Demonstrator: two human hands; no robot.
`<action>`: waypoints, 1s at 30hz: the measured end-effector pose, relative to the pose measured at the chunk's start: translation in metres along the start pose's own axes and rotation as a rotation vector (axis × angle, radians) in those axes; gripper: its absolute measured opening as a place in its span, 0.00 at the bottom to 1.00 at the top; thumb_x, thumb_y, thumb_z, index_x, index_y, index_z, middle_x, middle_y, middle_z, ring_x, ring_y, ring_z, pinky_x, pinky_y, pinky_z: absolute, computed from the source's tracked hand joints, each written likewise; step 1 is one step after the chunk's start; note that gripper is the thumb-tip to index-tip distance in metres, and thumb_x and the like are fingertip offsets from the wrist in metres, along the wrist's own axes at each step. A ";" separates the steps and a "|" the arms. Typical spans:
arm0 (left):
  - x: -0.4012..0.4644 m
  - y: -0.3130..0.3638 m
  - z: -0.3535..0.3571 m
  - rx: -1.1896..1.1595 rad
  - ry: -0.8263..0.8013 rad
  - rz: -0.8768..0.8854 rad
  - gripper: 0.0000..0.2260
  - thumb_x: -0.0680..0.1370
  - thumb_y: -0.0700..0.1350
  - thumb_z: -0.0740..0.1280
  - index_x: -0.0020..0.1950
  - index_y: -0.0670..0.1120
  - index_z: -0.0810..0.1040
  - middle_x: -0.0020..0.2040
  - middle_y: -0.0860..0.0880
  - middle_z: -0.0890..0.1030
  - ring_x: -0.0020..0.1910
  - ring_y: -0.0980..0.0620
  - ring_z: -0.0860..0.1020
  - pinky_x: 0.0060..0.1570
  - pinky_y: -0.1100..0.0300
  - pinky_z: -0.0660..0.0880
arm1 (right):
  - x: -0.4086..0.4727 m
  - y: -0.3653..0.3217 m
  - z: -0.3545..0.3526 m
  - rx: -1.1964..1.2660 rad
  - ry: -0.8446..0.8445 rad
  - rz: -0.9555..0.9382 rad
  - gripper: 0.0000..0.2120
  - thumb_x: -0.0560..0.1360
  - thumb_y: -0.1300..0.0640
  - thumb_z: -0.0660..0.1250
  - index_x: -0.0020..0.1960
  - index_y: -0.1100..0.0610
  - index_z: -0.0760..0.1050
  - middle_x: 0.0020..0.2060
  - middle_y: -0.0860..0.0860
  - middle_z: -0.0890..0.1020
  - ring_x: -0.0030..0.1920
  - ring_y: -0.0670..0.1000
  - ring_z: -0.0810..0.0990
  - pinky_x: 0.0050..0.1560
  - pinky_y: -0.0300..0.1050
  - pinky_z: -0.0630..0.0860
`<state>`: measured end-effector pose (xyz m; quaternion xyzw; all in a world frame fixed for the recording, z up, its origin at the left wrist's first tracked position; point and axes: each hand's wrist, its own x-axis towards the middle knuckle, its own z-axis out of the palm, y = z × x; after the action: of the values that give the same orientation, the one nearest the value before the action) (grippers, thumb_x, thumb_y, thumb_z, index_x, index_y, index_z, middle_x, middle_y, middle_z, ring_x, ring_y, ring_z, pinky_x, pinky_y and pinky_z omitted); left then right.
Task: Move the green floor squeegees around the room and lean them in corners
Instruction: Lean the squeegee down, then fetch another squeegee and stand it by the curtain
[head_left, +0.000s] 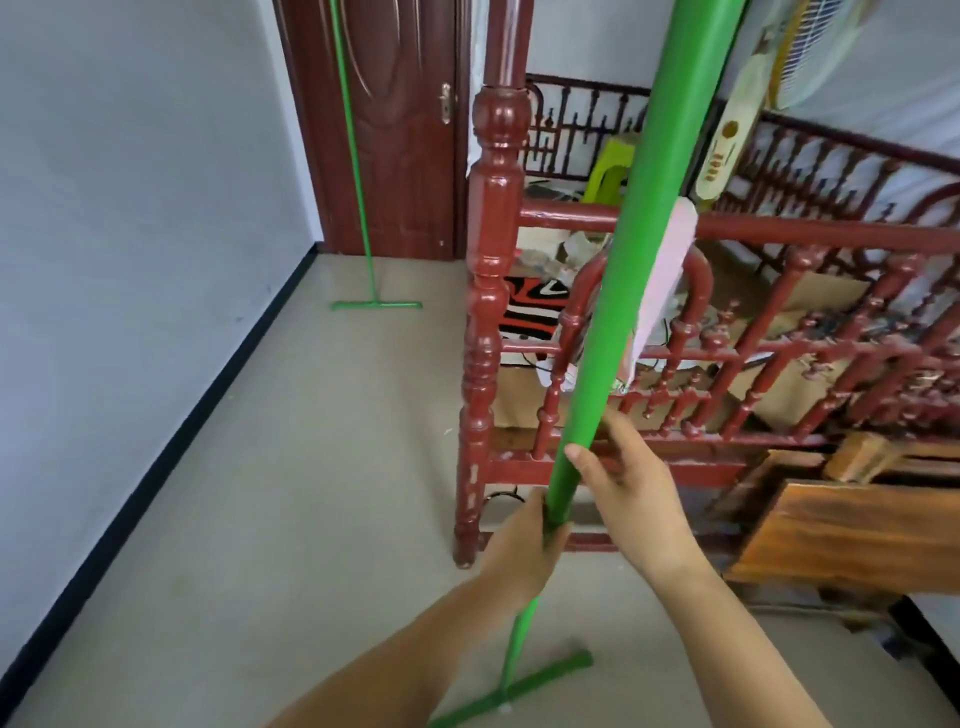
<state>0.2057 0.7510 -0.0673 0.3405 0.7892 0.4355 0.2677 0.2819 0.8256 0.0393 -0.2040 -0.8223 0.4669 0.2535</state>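
I hold a green floor squeegee (644, 218) nearly upright in front of me. Its blade (514, 691) rests on the floor near my feet. My left hand (524, 556) grips the pole low down. Just above it, my right hand (628, 488) is wrapped round the pole. The pole's top runs out of the frame. A second green squeegee (358, 197) leans in the far corner between the white wall and the door, its blade (376, 305) flat on the floor.
A dark red wooden bed frame (488, 322) with turned posts and railings stands right behind the held pole, holding clutter. A brown door (395, 130) closes the far end. A wooden board (841, 530) lies at the right. A standing fan (810, 57) is at top right.
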 end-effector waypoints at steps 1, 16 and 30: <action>-0.006 -0.003 -0.005 -0.002 0.028 -0.022 0.10 0.77 0.49 0.61 0.57 0.52 0.67 0.51 0.48 0.80 0.48 0.50 0.80 0.52 0.48 0.78 | -0.001 -0.004 0.005 0.003 -0.026 -0.005 0.12 0.74 0.56 0.64 0.56 0.45 0.70 0.46 0.37 0.77 0.49 0.30 0.74 0.43 0.22 0.71; -0.181 -0.124 -0.169 0.066 0.372 -0.190 0.13 0.76 0.50 0.60 0.57 0.45 0.68 0.48 0.41 0.80 0.45 0.42 0.79 0.49 0.43 0.76 | -0.069 -0.125 0.207 0.092 -0.434 -0.230 0.10 0.73 0.55 0.64 0.54 0.47 0.72 0.46 0.42 0.80 0.47 0.40 0.77 0.45 0.31 0.74; -0.413 -0.263 -0.382 0.096 0.612 -0.371 0.11 0.77 0.45 0.61 0.57 0.41 0.68 0.51 0.37 0.79 0.49 0.41 0.78 0.51 0.44 0.75 | -0.186 -0.296 0.482 0.058 -0.716 -0.414 0.08 0.72 0.51 0.65 0.48 0.46 0.66 0.47 0.48 0.80 0.46 0.49 0.79 0.48 0.52 0.77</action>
<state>0.1090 0.1381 -0.0614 0.0576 0.9007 0.4236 0.0771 0.1065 0.2564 0.0448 0.1480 -0.8688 0.4704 0.0457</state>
